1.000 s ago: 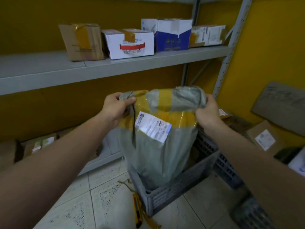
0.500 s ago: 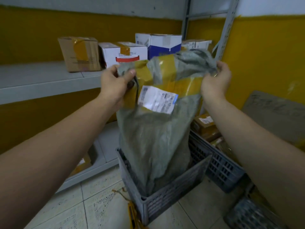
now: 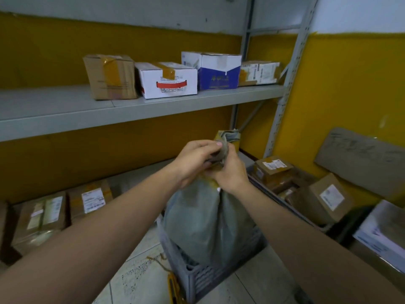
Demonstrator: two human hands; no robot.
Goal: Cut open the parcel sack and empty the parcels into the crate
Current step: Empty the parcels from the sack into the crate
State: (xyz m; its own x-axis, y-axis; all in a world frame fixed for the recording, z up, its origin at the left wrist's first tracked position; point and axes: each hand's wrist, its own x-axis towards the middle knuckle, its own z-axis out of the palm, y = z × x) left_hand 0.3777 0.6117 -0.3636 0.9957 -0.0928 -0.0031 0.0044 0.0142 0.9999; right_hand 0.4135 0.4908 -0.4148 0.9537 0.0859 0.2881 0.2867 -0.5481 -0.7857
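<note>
A grey-green parcel sack [image 3: 208, 222] with yellow tape hangs upright, its lower end inside a grey slatted plastic crate [image 3: 203, 279] on the tiled floor. Both hands meet at the sack's upper end and bunch the fabric together. My left hand [image 3: 195, 160] grips the gathered fabric from the left. My right hand [image 3: 230, 172] grips it from the right, just below. A crumpled tip of sack sticks up behind the fingers. A yellow utility knife [image 3: 174, 289] lies on the floor at the crate's left front corner.
A grey metal shelf [image 3: 65, 110] runs along the yellow wall with several cardboard boxes [image 3: 166, 80] on it. More taped boxes [image 3: 87, 200] sit on the lower shelf. A second crate with parcels [image 3: 276, 172] stands to the right. A loose string [image 3: 157, 260] lies on the tiles.
The hands held the sack's top spread wide and lifted it; now they have come together, bunching the top into one gathered neck. The label is hidden.
</note>
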